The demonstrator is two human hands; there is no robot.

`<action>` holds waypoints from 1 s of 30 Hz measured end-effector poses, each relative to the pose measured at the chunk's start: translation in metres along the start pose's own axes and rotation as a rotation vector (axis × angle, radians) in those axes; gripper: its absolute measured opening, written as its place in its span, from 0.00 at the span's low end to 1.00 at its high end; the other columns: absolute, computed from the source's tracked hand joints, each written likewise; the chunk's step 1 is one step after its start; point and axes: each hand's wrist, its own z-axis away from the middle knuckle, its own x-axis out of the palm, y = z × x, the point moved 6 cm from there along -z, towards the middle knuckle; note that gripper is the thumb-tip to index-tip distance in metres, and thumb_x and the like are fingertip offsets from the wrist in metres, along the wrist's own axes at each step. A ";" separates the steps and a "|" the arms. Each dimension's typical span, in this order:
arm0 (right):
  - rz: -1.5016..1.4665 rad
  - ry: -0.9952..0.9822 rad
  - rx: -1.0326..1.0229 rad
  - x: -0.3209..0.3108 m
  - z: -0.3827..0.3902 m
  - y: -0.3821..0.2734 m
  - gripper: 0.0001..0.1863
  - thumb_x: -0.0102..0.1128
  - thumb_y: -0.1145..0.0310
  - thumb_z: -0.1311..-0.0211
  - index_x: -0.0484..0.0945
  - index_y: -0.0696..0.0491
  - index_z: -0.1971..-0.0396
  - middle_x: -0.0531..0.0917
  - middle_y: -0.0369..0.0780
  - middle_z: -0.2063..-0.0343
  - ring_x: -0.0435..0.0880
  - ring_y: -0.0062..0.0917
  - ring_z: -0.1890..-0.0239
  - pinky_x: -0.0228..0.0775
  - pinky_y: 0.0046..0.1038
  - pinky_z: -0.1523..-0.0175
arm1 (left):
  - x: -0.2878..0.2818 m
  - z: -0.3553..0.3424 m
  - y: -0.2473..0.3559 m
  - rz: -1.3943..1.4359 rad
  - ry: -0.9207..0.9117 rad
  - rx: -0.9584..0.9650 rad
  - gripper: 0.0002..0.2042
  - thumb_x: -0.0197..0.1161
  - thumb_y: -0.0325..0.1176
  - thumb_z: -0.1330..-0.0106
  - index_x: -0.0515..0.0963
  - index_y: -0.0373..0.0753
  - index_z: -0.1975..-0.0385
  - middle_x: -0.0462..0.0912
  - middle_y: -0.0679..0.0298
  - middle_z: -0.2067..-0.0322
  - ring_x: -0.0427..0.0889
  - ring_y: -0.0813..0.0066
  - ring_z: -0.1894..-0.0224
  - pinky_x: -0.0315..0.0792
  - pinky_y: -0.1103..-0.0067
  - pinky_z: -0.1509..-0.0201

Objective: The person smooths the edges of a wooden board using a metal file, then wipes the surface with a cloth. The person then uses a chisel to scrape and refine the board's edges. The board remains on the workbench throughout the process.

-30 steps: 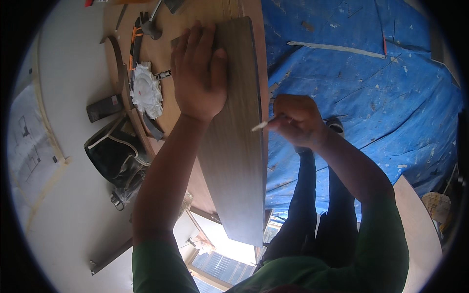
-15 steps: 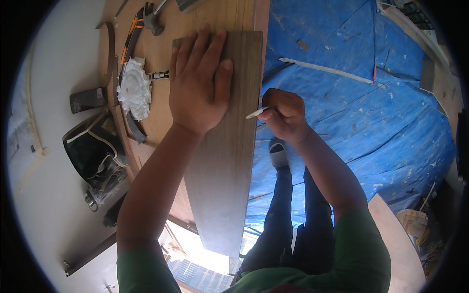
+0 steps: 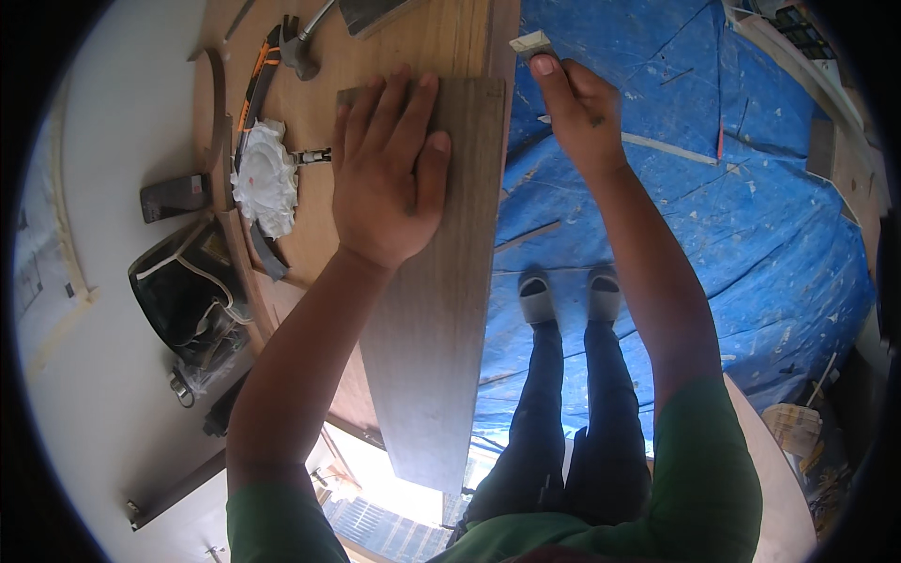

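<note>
My left hand (image 3: pixel 389 174) lies flat on a long grey-brown wooden board (image 3: pixel 422 310), fingers spread towards its far end and thumb out to the right. The board rests on the wooden worktop, along its right edge. Past the board's far right corner, my right hand (image 3: pixel 587 108) is closed around a small flat piece with a pale, folded-looking end (image 3: pixel 532 43). It looks like folded sandpaper, though the fingers cover most of it. This hand is off the board, above the blue sheet.
Left of the board on the worktop (image 3: pixel 404 56) lie a crumpled white cloth-like bundle (image 3: pixel 266 178), an orange-and-black cutter (image 3: pixel 258 80) and a hammer (image 3: pixel 300 56). A dark bag (image 3: pixel 188 291) and a dark box (image 3: pixel 176 197) sit farther left. Blue sheeting (image 3: pixel 751 244) covers the floor.
My right hand has moved from beside the board's right edge, away from me to beyond its far corner, still gripping the small piece. My left hand stays flat on the board.
</note>
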 end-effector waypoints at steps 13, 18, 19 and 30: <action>0.011 -0.563 -0.448 0.016 0.184 -0.054 0.24 0.79 0.50 0.46 0.73 0.46 0.83 0.73 0.33 0.86 0.74 0.23 0.85 0.62 0.29 0.80 | 0.002 0.000 0.002 -0.023 -0.036 0.009 0.24 0.53 0.39 0.27 0.75 0.41 0.33 0.76 0.53 0.34 0.68 0.44 0.29 0.54 0.52 0.23; 0.088 -0.392 -0.448 0.013 0.107 -0.043 0.26 0.78 0.51 0.43 0.71 0.49 0.85 0.72 0.35 0.87 0.73 0.25 0.87 0.59 0.30 0.81 | 0.004 0.000 0.002 -0.018 -0.044 0.000 0.24 0.52 0.39 0.26 0.74 0.42 0.32 0.75 0.55 0.33 0.67 0.45 0.28 0.54 0.53 0.23; 0.101 -0.349 -0.424 0.012 0.089 -0.037 0.26 0.77 0.52 0.42 0.72 0.51 0.85 0.73 0.36 0.87 0.73 0.26 0.87 0.59 0.31 0.81 | 0.003 -0.001 0.002 -0.017 -0.045 0.002 0.24 0.52 0.39 0.26 0.74 0.42 0.32 0.75 0.55 0.33 0.67 0.45 0.28 0.54 0.53 0.23; 0.045 -0.072 -0.117 -0.008 0.004 -0.014 0.21 0.63 0.53 0.24 0.82 0.56 0.71 0.75 0.27 0.81 0.65 0.13 0.78 0.60 0.22 0.73 | 0.002 0.000 0.001 -0.012 -0.040 -0.002 0.24 0.53 0.38 0.27 0.75 0.42 0.33 0.76 0.54 0.34 0.67 0.45 0.28 0.54 0.53 0.23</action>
